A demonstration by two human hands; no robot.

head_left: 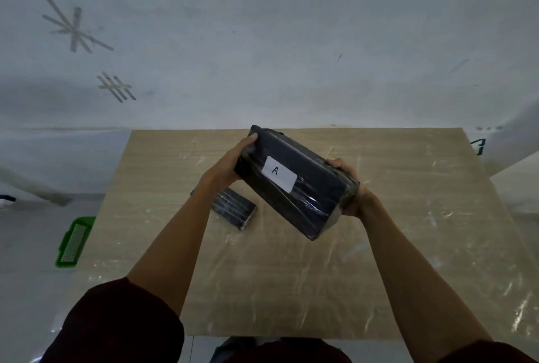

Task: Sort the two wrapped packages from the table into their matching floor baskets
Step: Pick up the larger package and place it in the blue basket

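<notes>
A large black package (pixel 303 187) wrapped in clear film, with a white label marked "A", is held tilted above the table (pixel 408 216). My left hand (pixel 233 161) grips its far left end. My right hand (pixel 350 190) grips its near right end. A smaller black wrapped package (pixel 234 208) lies flat on the table under my left forearm, partly hidden by it. A green basket (pixel 74 241) stands on the floor to the left of the table; only part of it shows.
The wooden table top is covered with shiny clear film. A pale wall with tape marks (pixel 73 27) rises behind the table. A white surface (pixel 516 170) shows at the far right edge.
</notes>
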